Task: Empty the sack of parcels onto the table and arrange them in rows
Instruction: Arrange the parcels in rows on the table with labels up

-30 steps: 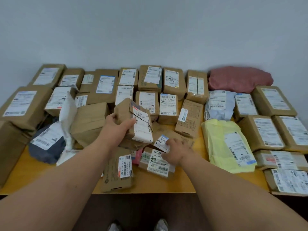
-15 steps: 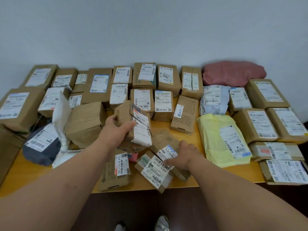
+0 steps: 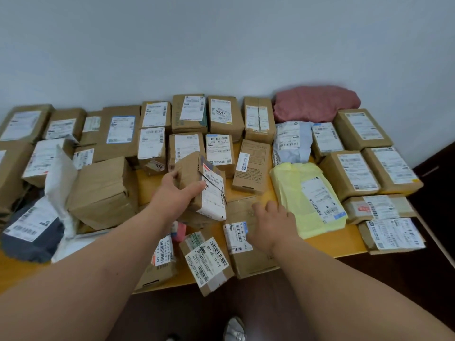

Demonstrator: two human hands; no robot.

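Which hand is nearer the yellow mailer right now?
Right. The right hand rests flat on a brown parcel, its fingers right beside the yellow mailer. The left hand grips a torn-label box farther to the mailer's left.

"2004" on back-row parcel (image 3: 225, 116); "502-602-12-815" on front parcel (image 3: 206, 262)

Brown parcels (image 3: 120, 134): you have about twenty-seven, counting the one in your grip; the pile at 6 o'clock hides some.
Yellow bag (image 3: 305, 195): one, at 3 o'clock.
Pale blue bag (image 3: 291, 141): one, at 1 o'clock.
Dark blue bag (image 3: 37, 232): one, at 9 o'clock.
White bag (image 3: 60, 178): one.
Red sack (image 3: 315, 104): one, at 1 o'clock.
Hands: two, your left hand (image 3: 177, 193) and right hand (image 3: 270, 222).
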